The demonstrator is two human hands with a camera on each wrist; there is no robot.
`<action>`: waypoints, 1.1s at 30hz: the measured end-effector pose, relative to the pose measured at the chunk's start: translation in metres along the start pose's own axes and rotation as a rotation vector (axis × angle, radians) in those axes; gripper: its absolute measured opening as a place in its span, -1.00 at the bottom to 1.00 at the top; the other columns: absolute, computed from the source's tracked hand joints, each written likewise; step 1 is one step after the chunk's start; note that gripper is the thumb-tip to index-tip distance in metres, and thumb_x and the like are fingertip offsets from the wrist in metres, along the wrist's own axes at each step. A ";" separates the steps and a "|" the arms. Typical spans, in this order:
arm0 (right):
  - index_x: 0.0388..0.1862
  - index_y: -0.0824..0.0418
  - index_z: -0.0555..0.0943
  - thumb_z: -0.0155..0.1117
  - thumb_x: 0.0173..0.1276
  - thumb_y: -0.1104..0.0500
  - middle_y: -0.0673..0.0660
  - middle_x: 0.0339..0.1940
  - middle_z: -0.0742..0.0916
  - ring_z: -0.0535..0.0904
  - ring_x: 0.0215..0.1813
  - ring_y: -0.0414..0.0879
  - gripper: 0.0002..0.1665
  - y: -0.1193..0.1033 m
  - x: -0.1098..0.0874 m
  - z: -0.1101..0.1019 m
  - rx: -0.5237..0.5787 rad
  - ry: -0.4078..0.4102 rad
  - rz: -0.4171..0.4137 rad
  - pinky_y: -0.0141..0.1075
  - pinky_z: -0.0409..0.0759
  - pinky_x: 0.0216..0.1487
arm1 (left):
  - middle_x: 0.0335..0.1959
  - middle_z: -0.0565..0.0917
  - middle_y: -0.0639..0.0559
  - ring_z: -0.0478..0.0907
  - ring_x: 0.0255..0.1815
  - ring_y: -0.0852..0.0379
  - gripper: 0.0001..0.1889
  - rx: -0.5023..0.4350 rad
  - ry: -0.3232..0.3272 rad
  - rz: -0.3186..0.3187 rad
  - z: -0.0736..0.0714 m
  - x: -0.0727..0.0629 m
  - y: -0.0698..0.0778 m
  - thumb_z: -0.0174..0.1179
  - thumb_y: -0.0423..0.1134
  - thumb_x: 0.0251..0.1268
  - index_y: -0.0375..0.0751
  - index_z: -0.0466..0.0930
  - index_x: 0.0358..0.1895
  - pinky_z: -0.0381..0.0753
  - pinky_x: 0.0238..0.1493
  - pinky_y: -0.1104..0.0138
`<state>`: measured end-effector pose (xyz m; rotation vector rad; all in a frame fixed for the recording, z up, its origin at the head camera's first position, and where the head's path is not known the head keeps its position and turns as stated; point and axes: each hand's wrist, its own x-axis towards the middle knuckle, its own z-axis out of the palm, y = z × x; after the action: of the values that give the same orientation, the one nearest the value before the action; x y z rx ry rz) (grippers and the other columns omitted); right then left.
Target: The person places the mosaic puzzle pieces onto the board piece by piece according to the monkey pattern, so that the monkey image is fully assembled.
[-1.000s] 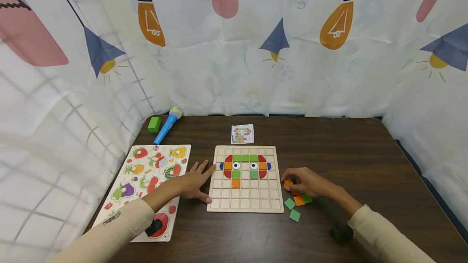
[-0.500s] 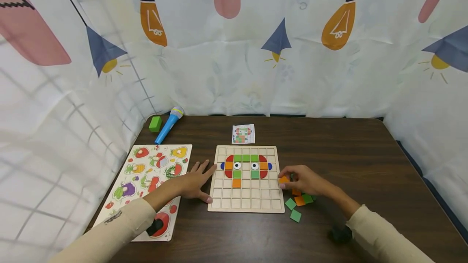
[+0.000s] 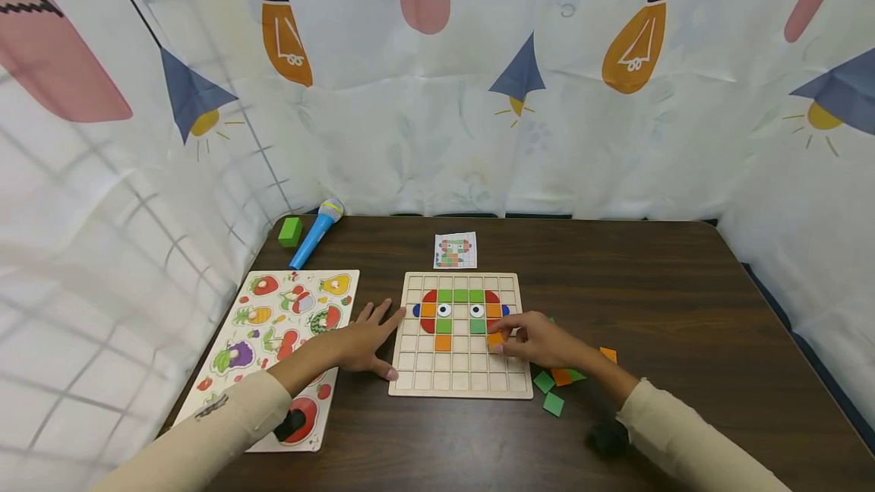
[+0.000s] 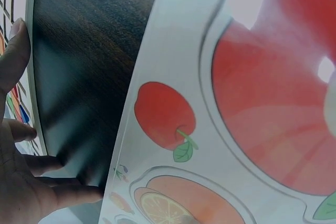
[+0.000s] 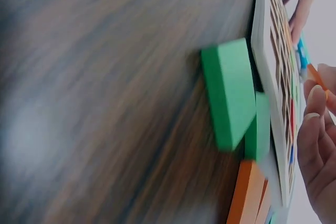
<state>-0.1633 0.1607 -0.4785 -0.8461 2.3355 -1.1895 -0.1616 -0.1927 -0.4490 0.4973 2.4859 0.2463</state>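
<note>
The pale grid board [image 3: 462,382] is ruled into squares and patterned with red, green, orange and blue pieces and dark-centred white rounds. An orange tile [image 3: 495,339] is held above it; the loose tiles [image 3: 553,404] are coloured green and orange. The white puzzle board [image 4: 173,40] is decorated with red, yellow, purple and orange fruit. The blue microphone [image 3: 317,236] is topped in grey and banded in yellow. The dark brown surface [image 3: 615,272] is streaked with wood grain; the white curtain [image 3: 437,143] is printed with orange bulbs and blue lamps.
</note>
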 end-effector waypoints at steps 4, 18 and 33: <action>0.17 0.22 0.65 0.32 0.44 0.10 0.03 -0.20 0.63 0.45 -0.49 -0.31 -0.62 -0.002 0.008 0.008 0.020 -0.035 -0.005 -0.45 0.45 -0.45 | 0.64 -0.12 -0.30 -0.19 0.61 -0.48 0.15 0.006 0.002 -0.003 0.001 0.001 -0.001 0.43 0.24 0.08 -0.05 -0.06 0.64 0.21 0.40 -0.31; 0.06 0.21 0.69 0.43 0.33 0.15 -0.11 -0.42 0.63 0.44 -0.39 -0.28 -0.66 -0.018 0.036 0.028 -0.094 -0.003 0.001 -0.43 0.44 -0.30 | 0.64 -0.11 -0.32 -0.19 0.60 -0.49 0.16 -0.002 0.001 -0.006 -0.001 -0.001 0.003 0.44 0.23 0.06 -0.08 -0.05 0.63 0.18 0.40 -0.33; -0.14 0.13 0.72 0.52 0.22 0.13 -0.14 -0.54 0.60 0.47 -0.43 -0.24 -0.75 -0.031 0.044 0.039 -0.196 0.102 0.119 -0.36 0.46 -0.29 | 0.63 -0.10 -0.34 -0.17 0.59 -0.51 0.16 -0.011 0.000 0.001 -0.002 -0.002 0.003 0.45 0.22 0.05 -0.11 -0.05 0.63 0.19 0.40 -0.33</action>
<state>-0.1633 0.0937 -0.4776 -0.7117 2.5781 -0.9884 -0.1607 -0.1914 -0.4454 0.4944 2.4824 0.2609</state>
